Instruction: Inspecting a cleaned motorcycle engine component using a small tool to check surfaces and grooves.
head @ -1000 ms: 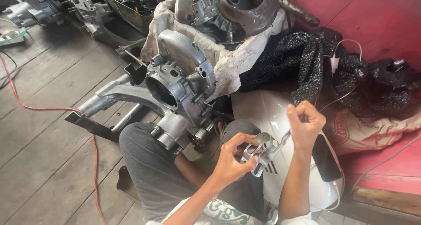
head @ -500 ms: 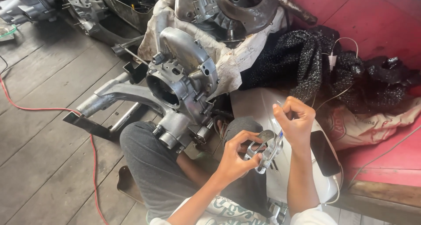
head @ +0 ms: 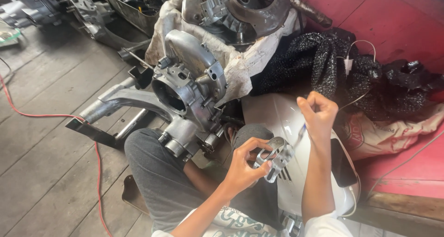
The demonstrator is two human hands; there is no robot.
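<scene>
My left hand (head: 243, 166) grips a small silver metal bracket part (head: 274, 156) over my lap. My right hand (head: 318, 115) is raised just above and to the right of it, fingers pinched on a thin tool (head: 301, 133) whose tip points down at the bracket. A grey aluminium engine casing (head: 187, 91) with a round opening rests against my left knee (head: 148, 147). I sit cross-legged in grey trousers on a wooden plank floor (head: 41, 163).
A white scooter body panel (head: 282, 114) lies under my hands, a dark phone (head: 342, 163) on it. Behind stand another engine block (head: 240, 8) on cloth, black fabric (head: 323, 66), a sack (head: 393, 130), a red wall (head: 379, 15). A red cable (head: 95, 167) crosses the floor.
My right hand has shifted slightly left and opened its pinch toward the bracket, bringing the thin tool down to it. My left hand keeps holding the bracket in nearly the same spot.
</scene>
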